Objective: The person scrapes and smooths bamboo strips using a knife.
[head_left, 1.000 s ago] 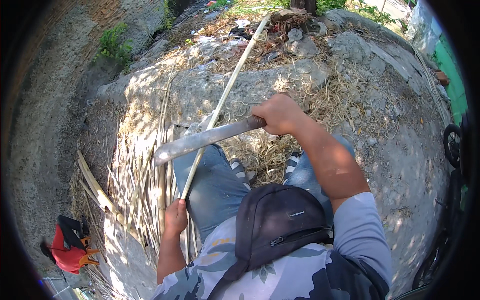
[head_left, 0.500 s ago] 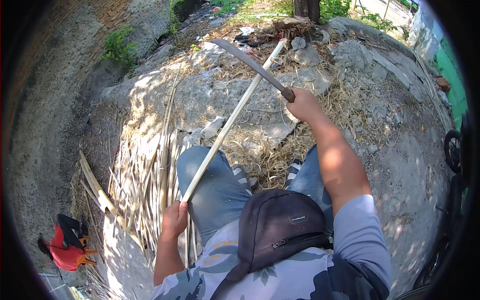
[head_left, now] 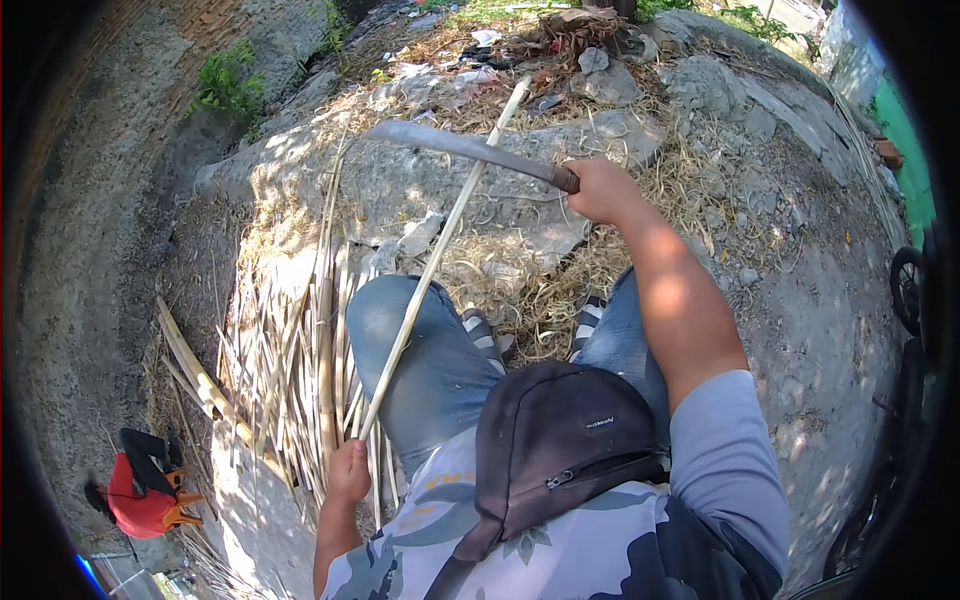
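My left hand [head_left: 348, 472] is closed around the near end of a long pale strip [head_left: 424, 272], which looks like split bamboo or palm stalk. The strip slants up and away across my left thigh. In my right hand [head_left: 603, 190] is the dark handle of a machete [head_left: 440, 140]. Its long curved blade points left and crosses the strip near the far end. Whether the edge touches the strip, I cannot tell.
A heap of similar strips [head_left: 290, 380] lies left of my legs. Curled shavings [head_left: 545, 320] cover the ground between my feet. Ahead is a stone ledge [head_left: 390, 190]. A person in red [head_left: 140, 495] sits at the far left, and a wheel [head_left: 906, 280] shows at the right.
The machete has swung to a flatter angle, its tip lower and further left. My left hand has drawn back slightly with the strip, whose far end has moved left.
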{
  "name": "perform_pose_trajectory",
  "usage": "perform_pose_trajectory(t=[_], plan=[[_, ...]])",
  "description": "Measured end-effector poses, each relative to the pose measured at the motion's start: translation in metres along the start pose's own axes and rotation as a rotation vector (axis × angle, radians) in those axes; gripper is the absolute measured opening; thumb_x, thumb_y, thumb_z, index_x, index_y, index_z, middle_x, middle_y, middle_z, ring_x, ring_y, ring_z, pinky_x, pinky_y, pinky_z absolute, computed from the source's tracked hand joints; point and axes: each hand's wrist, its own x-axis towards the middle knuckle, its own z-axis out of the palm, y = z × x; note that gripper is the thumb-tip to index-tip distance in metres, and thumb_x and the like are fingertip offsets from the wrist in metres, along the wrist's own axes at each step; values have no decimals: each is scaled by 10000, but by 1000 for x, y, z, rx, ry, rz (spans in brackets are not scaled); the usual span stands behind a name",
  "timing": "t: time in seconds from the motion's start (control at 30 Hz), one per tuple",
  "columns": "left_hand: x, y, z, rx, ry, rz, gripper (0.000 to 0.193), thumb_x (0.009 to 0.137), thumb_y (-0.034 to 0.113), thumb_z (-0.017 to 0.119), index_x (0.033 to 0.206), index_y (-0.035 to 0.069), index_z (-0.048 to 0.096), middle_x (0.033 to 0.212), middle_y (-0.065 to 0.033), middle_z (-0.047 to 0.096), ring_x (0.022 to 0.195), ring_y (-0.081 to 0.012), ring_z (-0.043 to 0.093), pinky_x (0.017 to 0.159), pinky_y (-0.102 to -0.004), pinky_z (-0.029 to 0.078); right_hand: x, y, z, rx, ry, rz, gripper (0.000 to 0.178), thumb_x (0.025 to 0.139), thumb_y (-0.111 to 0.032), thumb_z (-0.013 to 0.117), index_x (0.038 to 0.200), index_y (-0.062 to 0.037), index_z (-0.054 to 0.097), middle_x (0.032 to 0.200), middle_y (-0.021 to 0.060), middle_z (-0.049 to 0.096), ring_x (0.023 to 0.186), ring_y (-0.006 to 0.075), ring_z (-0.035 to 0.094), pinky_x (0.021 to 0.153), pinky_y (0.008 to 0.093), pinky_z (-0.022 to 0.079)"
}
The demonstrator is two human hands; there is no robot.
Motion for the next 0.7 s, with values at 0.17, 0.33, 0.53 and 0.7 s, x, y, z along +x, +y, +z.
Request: perform_pose_trajectory(t=[0.17,0.33,0.53,0.7], plan=[[24,-2,2,1,-79,-170,521,1081,428,383,763,35,506,661,-2,461,635,-134,446,580,-344,386,-3,5,4,190,171,229,188,775,-175,653,952,-119,688,842,178,690,863,401,673,749,503,511],[24,-2,1,-62,-96,-101,566,1079,474,365,770,31,533,671,1,495,635,-125,450,571,-340,381,-18,-42,3,88,1,-48,183,765,-192,672,940,-140,680,851,137,700,871,363,688,770,491,529],[24,-2,4,-22,-44,-50,612,1078,496,347,726,21,505,620,-18,450,607,-145,426,559,-358,371,-16,-65,12,-118,35,-500,160,705,-187,697,847,-153,633,715,94,647,761,341,670,699,510,507],[28,-4,17,33,28,5,579,1060,449,402,754,-23,542,631,-208,506,587,-378,503,587,-456,409,13,18,1,199,318,270,183,777,-198,680,932,-100,672,868,169,708,824,388,679,744,477,517]])
